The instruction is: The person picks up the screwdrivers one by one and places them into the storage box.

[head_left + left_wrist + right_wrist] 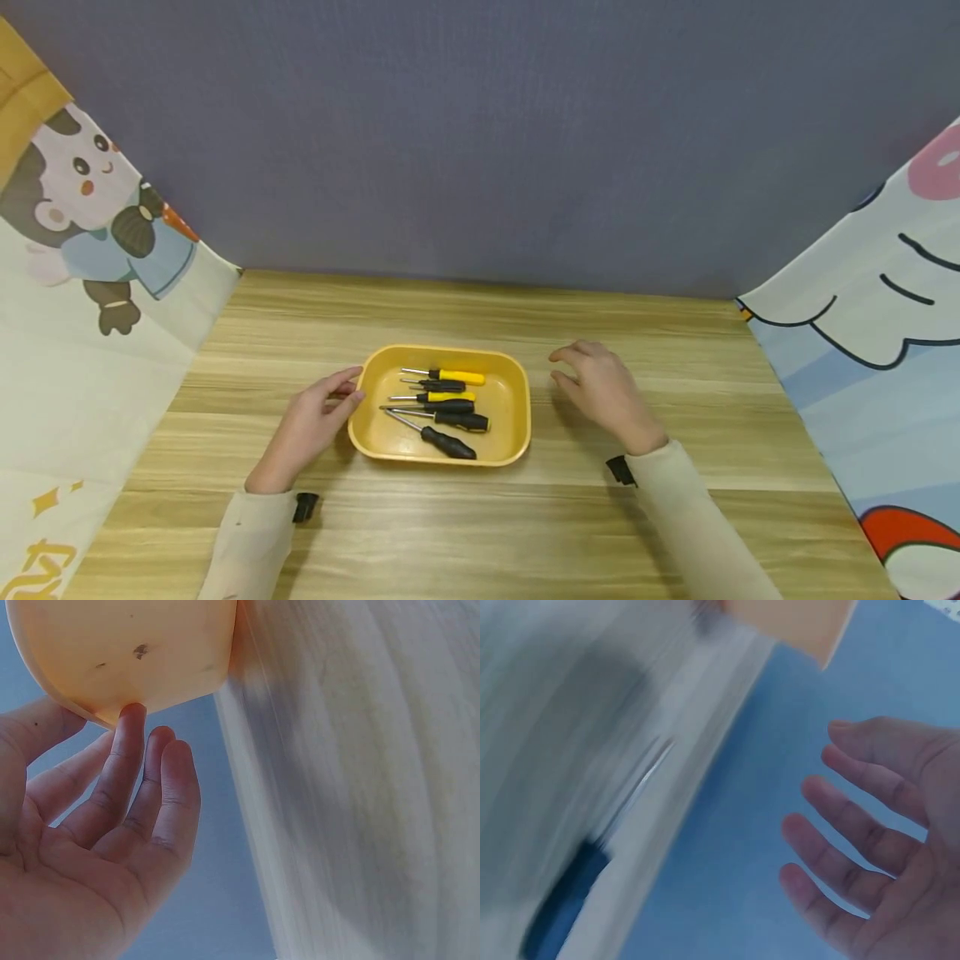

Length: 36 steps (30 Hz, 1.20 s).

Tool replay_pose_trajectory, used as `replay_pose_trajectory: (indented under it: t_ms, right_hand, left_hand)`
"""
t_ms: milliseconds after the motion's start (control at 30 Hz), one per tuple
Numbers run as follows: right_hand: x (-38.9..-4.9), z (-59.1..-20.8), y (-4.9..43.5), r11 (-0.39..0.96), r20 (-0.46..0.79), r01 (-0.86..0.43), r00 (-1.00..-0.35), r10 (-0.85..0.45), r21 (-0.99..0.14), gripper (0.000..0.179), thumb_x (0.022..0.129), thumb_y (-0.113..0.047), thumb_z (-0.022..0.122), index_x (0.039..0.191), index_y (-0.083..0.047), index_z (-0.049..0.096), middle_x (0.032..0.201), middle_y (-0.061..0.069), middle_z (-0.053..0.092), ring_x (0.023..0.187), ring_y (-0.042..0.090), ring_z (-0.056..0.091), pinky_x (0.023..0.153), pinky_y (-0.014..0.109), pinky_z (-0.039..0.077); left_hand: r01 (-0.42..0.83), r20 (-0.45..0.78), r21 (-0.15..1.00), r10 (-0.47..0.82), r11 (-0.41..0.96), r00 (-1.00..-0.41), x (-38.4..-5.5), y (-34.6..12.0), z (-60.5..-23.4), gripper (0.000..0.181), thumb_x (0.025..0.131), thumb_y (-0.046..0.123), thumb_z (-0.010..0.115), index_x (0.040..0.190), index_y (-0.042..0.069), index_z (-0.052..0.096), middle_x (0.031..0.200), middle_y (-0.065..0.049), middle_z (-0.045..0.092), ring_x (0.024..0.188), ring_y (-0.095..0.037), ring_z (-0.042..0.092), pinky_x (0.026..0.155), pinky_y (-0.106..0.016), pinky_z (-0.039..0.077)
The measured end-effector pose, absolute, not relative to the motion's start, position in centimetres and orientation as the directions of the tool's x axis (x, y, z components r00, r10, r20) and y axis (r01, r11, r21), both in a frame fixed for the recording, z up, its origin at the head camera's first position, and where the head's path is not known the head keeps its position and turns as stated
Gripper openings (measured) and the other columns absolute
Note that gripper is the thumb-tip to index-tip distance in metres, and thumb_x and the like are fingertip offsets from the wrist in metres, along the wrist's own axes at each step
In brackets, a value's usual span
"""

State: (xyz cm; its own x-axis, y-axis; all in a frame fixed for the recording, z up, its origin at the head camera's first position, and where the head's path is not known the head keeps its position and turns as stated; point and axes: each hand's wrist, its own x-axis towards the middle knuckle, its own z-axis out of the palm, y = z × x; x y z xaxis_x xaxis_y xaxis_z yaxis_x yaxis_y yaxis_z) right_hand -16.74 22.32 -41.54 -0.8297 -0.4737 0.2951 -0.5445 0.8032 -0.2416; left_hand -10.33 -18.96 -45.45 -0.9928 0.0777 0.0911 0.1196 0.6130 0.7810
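Note:
A yellow plastic tray (513, 417) stands on the wooden table, with several screwdrivers (450, 442) lying in it. Some handles are black, others yellow and black. At the tray's left end, my left hand (315, 421) holds the rim, its thumb on the edge and fingertips against the outer wall (172, 652). To the right of the tray, my right hand (600, 387) hovers over the table, fingers loosely bent and holding nothing. The right wrist view shows a blurred dark-handled screwdriver (570, 892) on the table beside that hand; the head view does not show it there.
The wooden table (450, 533) meets a grey-blue wall panel (480, 150) at the back. Cartoon-printed cloths (97, 208) hang at the left and right sides. A small black piece (619, 470) sits at each wrist.

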Motion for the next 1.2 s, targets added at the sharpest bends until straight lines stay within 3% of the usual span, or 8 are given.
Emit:
replay_pose_trajectory:
  t_ms: [300,500,1200]
  right_hand:
    - [-16.5,-43.7,27.1,0.851,0.249,-0.451,-0.886,-0.391,-0.27,0.027,0.086,-0.009,0.081,0.111,-0.003,0.073,0.106,0.016,0.068,0.095,0.038,0.063,0.077,0.055,0.057]
    - [-16.3,-44.7,28.9,0.867,0.206,-0.408,-0.91,-0.36,-0.286,0.024,0.087,-0.008,0.079,0.11,-0.001,0.073,0.106,0.019,0.067,0.095,0.039,0.063,0.078,0.055,0.057]
    - [-16.7,-46.5,30.6,0.897,0.038,-0.279,-0.958,-0.283,-0.342,0.023,0.091,-0.01,0.074,0.112,-0.003,0.071,0.107,0.017,0.065,0.097,0.039,0.062,0.08,0.058,0.056]
  left_hand:
    - [0.119,0.09,0.78,0.078,0.614,-0.993,-10.3,-19.0,-45.5,0.042,0.101,0.015,0.063,0.14,0.001,0.056,0.114,-0.016,0.067,0.106,-0.03,0.064,0.089,-0.042,0.058]
    - [0.122,0.093,0.774,0.079,0.621,-0.993,-10.3,-18.9,-45.6,0.042,0.101,0.013,0.063,0.14,-0.001,0.056,0.112,-0.016,0.067,0.105,-0.031,0.065,0.09,-0.043,0.058]
    - [0.109,0.08,0.78,0.075,0.617,-0.994,-10.3,-19.0,-45.6,0.042,0.101,0.015,0.063,0.141,0.001,0.055,0.113,-0.015,0.066,0.105,-0.031,0.065,0.09,-0.041,0.058]
